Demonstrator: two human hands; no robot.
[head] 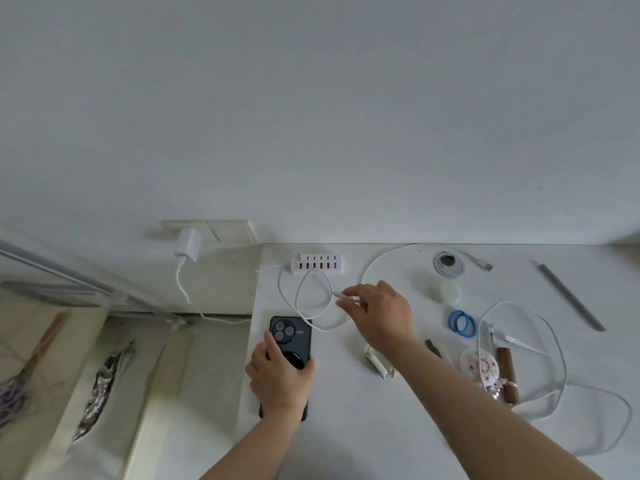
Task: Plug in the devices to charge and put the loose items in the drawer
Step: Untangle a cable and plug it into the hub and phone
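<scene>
I see the left hand (277,375) gripping a black phone (292,332), camera side up. My right hand (377,311) pinches a white cable's plug (341,295).

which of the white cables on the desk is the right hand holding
The looped cable in front of the charging hub: the right hand pinches its plug end. The big cable coiled at the right lies untouched.

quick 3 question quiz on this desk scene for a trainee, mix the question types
1. True or false: the left hand grips the black phone.
2. What does the right hand pinch? A) blue hair ties B) white cable plug C) grey rod
3. Fill in: the white charging hub sits by the ___.

Key: 1 true; 2 B, the white cable plug; 3 wall.
</scene>
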